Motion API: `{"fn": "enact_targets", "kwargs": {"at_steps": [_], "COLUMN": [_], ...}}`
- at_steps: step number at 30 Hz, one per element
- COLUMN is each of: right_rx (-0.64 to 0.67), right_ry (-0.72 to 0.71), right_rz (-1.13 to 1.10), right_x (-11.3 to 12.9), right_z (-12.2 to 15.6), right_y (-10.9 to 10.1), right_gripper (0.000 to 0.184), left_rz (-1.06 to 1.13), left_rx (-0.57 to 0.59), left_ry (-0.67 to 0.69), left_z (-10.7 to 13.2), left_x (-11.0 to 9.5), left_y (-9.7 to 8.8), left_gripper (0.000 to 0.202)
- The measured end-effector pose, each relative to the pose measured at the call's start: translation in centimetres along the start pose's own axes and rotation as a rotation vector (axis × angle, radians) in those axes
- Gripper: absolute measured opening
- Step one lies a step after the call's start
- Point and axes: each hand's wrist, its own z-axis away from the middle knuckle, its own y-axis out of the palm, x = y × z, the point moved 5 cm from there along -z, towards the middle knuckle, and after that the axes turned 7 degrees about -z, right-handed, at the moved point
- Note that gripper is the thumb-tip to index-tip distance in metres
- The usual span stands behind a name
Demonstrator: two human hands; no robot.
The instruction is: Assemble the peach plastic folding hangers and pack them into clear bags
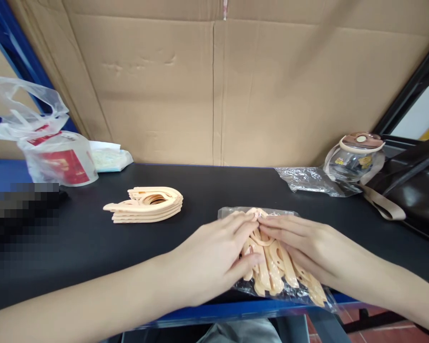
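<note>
Several peach-coloured plastic folding hangers (268, 267) lie bunched together near the table's front edge, in or on a clear plastic bag (221, 212). From the left side, my left hand (218, 252) rests over them, its fingers straight and its thumb apart, lying across the hangers. My right hand (307, 243) lies on the opposite side with fingers stretched out flat. The fingertips of both hands meet at the top of the bunch. Farther left sits a neat stack of matching folded hangers (146, 205), touched by neither hand. My palms hide part of the bunch.
Back left stand a plastic bag with a red-and-white container (67, 162) and a tissue pack (110, 157). At the back right are another clear bag (311, 181), a round clear bottle (357, 157) with a strap and a dark bag (418, 186). Cardboard (157, 90) walls the back.
</note>
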Motion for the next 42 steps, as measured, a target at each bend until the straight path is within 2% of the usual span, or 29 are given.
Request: {"fn": "enact_targets", "kwargs": {"at_steps": [5, 9, 14, 17, 19, 21, 24, 28, 33, 36, 39, 42], "right_rx": [0.072, 0.132, 0.312, 0.44, 0.47, 0.404, 0.198, 0.063, 0.073, 0.113, 0.12, 0.109], "right_ry": [0.087, 0.158, 0.196, 0.214, 0.201, 0.186, 0.151, 0.092, 0.179, 0.252, 0.303, 0.332], "right_rz": [-0.107, -0.18, -0.36, -0.446, -0.441, -0.365, -0.129, 0.21, 0.503, 0.609, 0.657, 0.664], "right_x": [-0.3, -0.7, -2.2, -2.6, -2.4, -2.2, -1.9, -1.8, -4.3, -6.0, -7.0, -7.4], "right_z": [1.5, 3.3, 4.1, 3.1, 2.0, 0.6, -1.5, -4.5, -9.0, -11.5, -13.5, -14.6], "right_y": [1.4, 0.9, 0.2, -0.3, -0.6, -0.6, -0.1, 1.7, 3.7, 4.4, 4.8, 5.1], "right_gripper": [0.055, 0.063, 0.088, 0.082, 0.071, 0.056, 0.037, 0.03, 0.034, 0.033, 0.036, 0.04], "left_rz": [0.083, 0.13, 0.133, 0.104, 0.057, 0.001, -0.099, -0.232, -0.282, -0.302, -0.345, -0.391], "left_rx": [0.018, 0.08, 0.172, 0.236, 0.207, 0.138, 0.02, -0.113, -0.14, -0.12, -0.101, -0.086], "left_ry": [0.021, 0.002, -0.024, 0.025, 0.06, 0.066, 0.022, -0.086, -0.059, -0.088, -0.146, -0.204], "left_z": [1.3, 1.7, 1.3, 0.8, 0.4, 0.0, -0.2, 0.3, 2.3, 3.8, 5.1, 6.3], "left_x": [0.3, 0.2, 0.5, 1.5, 2.6, 3.9, 5.5, 6.0, 4.5, 4.6, 6.3, 9.5], "left_y": [1.3, 1.9, 1.0, 0.1, -0.5, -0.9, -1.2, -1.8, -1.8, -1.8, -2.5, -4.0], "left_gripper": [0.061, 0.083, 0.084, 0.081, 0.076, 0.071, 0.06, 0.052, 0.049, 0.049, 0.052, 0.056]}}
